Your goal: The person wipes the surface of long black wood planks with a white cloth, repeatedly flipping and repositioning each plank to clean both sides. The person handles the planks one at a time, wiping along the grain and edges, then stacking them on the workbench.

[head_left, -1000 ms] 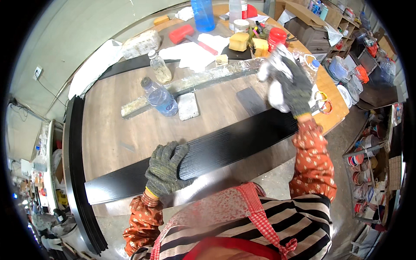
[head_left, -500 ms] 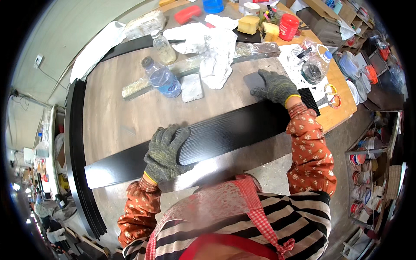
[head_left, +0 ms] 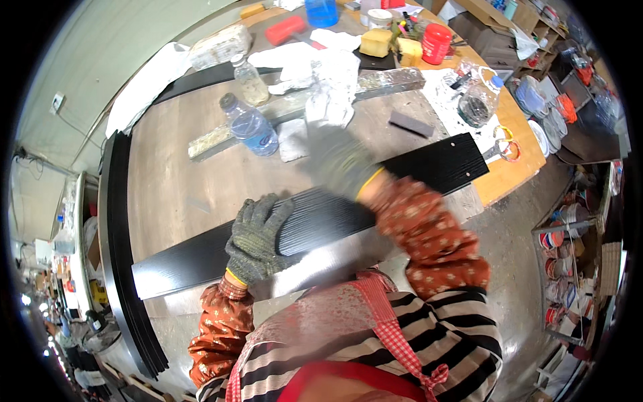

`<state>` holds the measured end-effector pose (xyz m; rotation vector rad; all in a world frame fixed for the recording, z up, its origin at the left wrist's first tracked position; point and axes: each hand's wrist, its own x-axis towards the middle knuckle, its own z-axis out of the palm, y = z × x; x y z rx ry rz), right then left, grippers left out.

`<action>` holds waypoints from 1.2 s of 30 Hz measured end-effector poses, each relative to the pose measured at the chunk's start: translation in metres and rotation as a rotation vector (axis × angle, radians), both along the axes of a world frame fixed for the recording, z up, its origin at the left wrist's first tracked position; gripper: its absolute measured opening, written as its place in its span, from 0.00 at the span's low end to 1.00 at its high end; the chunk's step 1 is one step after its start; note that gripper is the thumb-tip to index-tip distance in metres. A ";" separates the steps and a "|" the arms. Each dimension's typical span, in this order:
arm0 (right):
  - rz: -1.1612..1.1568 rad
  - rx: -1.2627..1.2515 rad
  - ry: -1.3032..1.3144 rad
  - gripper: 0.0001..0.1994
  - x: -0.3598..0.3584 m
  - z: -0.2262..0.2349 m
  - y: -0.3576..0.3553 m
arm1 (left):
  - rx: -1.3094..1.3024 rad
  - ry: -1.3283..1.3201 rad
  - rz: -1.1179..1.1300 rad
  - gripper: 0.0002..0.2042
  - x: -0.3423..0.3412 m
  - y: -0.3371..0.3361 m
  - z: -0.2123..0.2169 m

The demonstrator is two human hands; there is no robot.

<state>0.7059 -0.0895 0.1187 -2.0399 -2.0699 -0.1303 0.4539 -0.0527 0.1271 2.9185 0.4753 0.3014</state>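
Observation:
A long black board (head_left: pixel 328 218) with a finely ridged face lies slantwise across the table. My left hand (head_left: pixel 258 234), in a grey knit glove, rests on it with its fingers spread. My right hand (head_left: pixel 340 161), gloved the same way, is over the board's far edge, just below a crumpled white cloth (head_left: pixel 333 87). Motion smears its fingers, so I cannot tell whether they touch the cloth. A dark grey sanding block (head_left: pixel 411 124) lies alone beyond the board's right part. Left of my right hand is a pale grey block (head_left: pixel 293 140).
Two plastic bottles (head_left: pixel 249 126) (head_left: pixel 250 80) stand beside a stained wooden bar (head_left: pixel 274 110). Scissors (head_left: pixel 507 149) and a cut-open jug (head_left: pixel 478 106) are at the right. Yellow sponges (head_left: pixel 376 42) and a red jar (head_left: pixel 437 44) sit farther back. Black strips (head_left: pixel 120 248) line the left edge.
My right hand has let go of the dark grey sanding block and swung left toward the white cloth. The board's right end is now uncovered. My left hand has stayed in place.

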 end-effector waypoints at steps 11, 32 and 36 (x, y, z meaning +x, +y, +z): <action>-1.034 -0.061 -0.182 0.21 0.193 -0.020 -0.164 | 0.014 -0.020 -0.011 0.48 -0.002 -0.001 -0.002; -0.903 0.542 0.502 0.15 0.169 -0.050 -0.283 | 0.124 0.078 -0.088 0.51 -0.040 0.021 -0.015; -0.800 0.421 0.508 0.16 0.197 -0.048 -0.274 | 0.103 0.170 -0.047 0.55 -0.055 0.028 -0.019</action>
